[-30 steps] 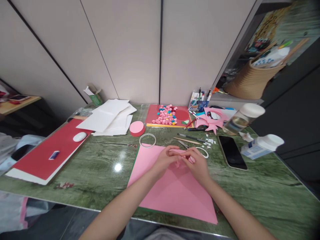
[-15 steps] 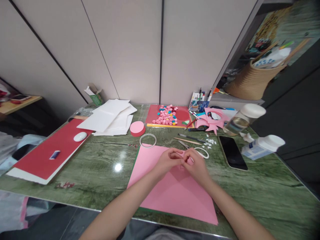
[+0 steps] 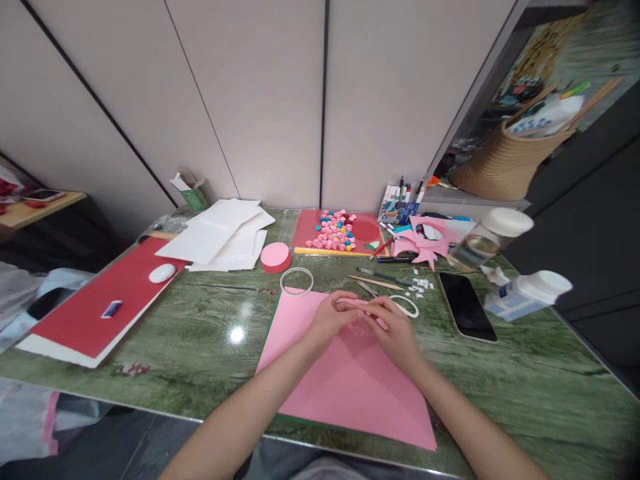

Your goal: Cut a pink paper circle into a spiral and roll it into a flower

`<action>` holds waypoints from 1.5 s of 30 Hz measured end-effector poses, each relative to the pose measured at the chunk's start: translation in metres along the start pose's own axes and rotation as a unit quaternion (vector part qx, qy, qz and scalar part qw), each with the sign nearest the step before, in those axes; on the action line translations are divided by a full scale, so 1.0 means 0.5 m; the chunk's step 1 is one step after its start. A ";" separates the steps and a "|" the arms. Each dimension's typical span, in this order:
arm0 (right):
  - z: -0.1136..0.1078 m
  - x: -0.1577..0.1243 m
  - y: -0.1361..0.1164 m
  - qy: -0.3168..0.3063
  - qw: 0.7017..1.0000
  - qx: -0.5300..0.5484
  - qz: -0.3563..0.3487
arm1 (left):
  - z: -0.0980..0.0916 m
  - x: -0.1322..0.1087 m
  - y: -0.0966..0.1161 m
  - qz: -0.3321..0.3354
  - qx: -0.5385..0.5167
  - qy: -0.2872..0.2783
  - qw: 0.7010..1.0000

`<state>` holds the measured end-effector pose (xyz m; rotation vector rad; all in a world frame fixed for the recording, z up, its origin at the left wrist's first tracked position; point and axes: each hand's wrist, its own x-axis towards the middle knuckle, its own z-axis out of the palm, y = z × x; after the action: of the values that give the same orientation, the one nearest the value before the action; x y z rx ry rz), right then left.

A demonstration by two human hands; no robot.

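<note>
Puffy mixed-colour pieces [image 3: 334,235], frame centre, seemingly finished; one pink scrap [image 3: 356,326], below centre, seemingly unfinished, pinched between left hand [image 3: 331,321] and right hand [image 3: 395,328].

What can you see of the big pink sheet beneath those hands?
The pink sheet looks like paper or card, four-cornered. It lies flat, askew, near the front of the table, with green showing beneath its left and near sides. A pale ring overlaps its far left corner. The left hand and right hand are over its far part, casting shadows; whether they touch it is unclear.
</note>
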<state>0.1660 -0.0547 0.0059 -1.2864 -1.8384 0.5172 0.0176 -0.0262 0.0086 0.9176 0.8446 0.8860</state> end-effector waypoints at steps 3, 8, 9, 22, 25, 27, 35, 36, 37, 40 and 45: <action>0.003 -0.001 0.004 -0.007 1.000 0.003 -0.004 | 0.003 -0.002 0.002 0.001 -0.005 0.001 1.000; 0.003 -0.001 0.007 0.028 0.999 0.006 0.019 | 0.006 -0.004 0.001 -0.002 -0.010 -0.008 1.000; 0.002 0.000 0.007 0.033 0.999 0.007 0.022 | 0.006 -0.004 0.001 0.001 -0.009 -0.009 1.000; 0.000 0.003 -0.001 0.036 0.999 0.018 0.028 | 0.010 -0.004 -0.010 -0.007 -0.037 -0.073 0.997; 0.003 0.002 -0.001 0.034 0.999 0.015 0.025 | 0.010 -0.004 -0.012 -0.008 -0.037 -0.084 0.996; 0.005 0.002 -0.002 0.031 0.999 0.016 0.022 | 0.009 -0.004 -0.013 -0.005 -0.040 -0.085 0.996; -0.004 0.004 -0.012 0.023 0.999 0.018 0.028 | 0.000 0.000 -0.010 -0.016 -0.045 -0.031 0.998; -0.005 0.004 -0.011 0.021 0.999 0.017 0.028 | -0.001 0.001 -0.009 -0.018 -0.044 -0.025 0.999; -0.006 0.004 -0.010 0.020 0.999 0.017 0.028 | -0.002 0.001 -0.009 -0.019 -0.041 -0.021 0.999; -0.007 0.003 -0.005 0.012 1.000 0.014 0.026 | -0.002 0.001 -0.008 -0.015 -0.031 -0.016 0.999; -0.001 0.003 0.000 -0.029 0.999 0.020 0.001 | 0.003 0.000 -0.004 -0.008 -0.027 -0.012 1.000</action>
<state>0.1661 -0.0534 0.0066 -1.2594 -1.8650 0.5953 0.0193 -0.0275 0.0071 0.8716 0.8026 0.8778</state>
